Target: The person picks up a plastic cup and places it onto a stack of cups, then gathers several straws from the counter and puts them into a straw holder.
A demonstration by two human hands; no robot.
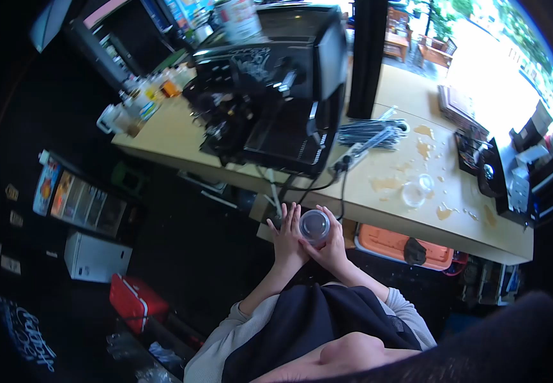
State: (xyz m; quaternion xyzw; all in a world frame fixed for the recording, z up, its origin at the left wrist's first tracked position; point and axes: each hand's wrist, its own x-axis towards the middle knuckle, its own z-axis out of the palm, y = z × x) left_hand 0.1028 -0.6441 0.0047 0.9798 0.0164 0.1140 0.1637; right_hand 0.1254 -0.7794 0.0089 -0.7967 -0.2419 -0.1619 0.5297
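In front of my body, my right hand [332, 244] is wrapped round a clear plastic cup [315, 225], whose round opening faces up toward me. My left hand [287, 241] is beside the cup, its fingers stretched out and spread. The heel of that hand is close to the cup's lower side; whether it touches cannot be made out. On the wooden counter [359, 185] to the right stands another clear plastic cup or lid [415, 193], amid a puddle of light-brown liquid [386, 184].
A black espresso machine [283, 102] stands on the counter ahead. Beside it lie a bundle of wrapped straws [369, 134] and a power strip [347, 159] with cables over the edge. An orange-lidded bin [385, 242] is under the counter; a red cooler [137, 301] sits lower left.
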